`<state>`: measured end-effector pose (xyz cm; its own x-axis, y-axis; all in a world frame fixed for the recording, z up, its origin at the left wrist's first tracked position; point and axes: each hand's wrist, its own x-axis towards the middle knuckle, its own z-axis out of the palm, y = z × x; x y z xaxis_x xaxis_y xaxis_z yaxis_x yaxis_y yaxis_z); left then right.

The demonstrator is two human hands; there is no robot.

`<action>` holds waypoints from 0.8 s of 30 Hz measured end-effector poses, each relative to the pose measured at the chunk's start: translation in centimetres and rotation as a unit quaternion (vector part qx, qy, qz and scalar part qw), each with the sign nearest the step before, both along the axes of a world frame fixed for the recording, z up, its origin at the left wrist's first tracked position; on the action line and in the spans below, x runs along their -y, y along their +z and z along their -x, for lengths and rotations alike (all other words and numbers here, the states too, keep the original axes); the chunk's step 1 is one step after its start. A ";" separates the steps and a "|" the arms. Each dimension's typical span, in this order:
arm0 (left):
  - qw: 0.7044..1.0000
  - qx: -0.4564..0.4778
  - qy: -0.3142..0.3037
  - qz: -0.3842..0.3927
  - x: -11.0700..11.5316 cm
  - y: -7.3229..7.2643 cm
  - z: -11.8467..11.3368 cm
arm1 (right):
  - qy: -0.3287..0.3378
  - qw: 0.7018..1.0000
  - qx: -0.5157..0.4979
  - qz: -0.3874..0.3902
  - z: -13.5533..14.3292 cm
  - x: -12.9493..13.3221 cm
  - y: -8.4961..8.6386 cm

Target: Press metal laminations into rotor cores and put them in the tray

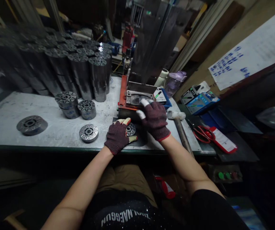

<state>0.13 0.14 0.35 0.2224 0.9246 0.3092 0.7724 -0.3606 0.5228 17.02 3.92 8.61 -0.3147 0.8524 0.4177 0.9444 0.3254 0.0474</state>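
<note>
My left hand [118, 135], in a dark maroon glove with pale fingertips, curls its fingers and thumb around a round metal rotor core [130, 129] on a dark mat [141, 140] near the table's front edge. My right hand [154, 118], gloved alike, is just in front of the metal fixture [137, 99] on an orange-sided press [123, 95]. Its thumb and index finger are stretched apart, with nothing visible between them; the other fingers are partly hidden. Left of my left hand, a single rotor core [89, 133] lies flat on the table.
Tall stacks of cores [99, 76] crowd the back left; shorter stacks [67, 103] and another core [32, 124] stand before them. At right are a hammer [182, 131], red-handled scissors [203, 133], pen boxes [202, 100] and a purple bottle [174, 81]. Control buttons [227, 175] sit below the table.
</note>
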 end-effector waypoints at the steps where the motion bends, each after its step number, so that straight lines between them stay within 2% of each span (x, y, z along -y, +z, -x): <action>1: 1.000 -0.002 -0.001 -0.004 0.0 0.0 0.0 | 0.004 1.000 0.004 -0.018 -0.2 -0.8 0.3; 5: 0.999 0.003 -0.045 -0.017 -0.1 -0.3 0.2 | 0.043 0.998 0.045 0.015 0.2 -3.4 1.8; 9: 0.999 0.001 -0.046 -0.014 -0.2 -0.5 0.3 | 0.029 0.997 0.058 0.045 0.7 -2.8 2.4; 11: 0.999 0.003 -0.041 -0.011 -0.2 -0.4 0.2 | 0.022 0.998 0.029 0.050 0.3 -1.3 1.4; 13: 0.999 0.006 -0.042 -0.010 -0.2 -0.3 0.2 | 0.045 0.996 -0.008 0.070 -0.3 0.4 -0.4; 16: 0.999 0.009 -0.044 -0.011 -0.1 -0.3 0.1 | 0.084 0.985 -0.017 0.147 -1.2 2.4 -3.0; 18: 0.999 0.008 -0.042 -0.013 -0.1 -0.3 0.2 | 0.093 0.974 0.019 0.206 -1.1 3.0 -3.4; 21: 0.999 0.007 -0.042 -0.015 -0.1 -0.3 0.2 | 0.091 0.957 0.100 0.257 0.0 2.6 -2.0; 24: 0.999 0.014 -0.042 -0.014 -0.1 -0.2 0.2 | 0.062 0.945 0.161 0.279 1.8 1.8 -0.1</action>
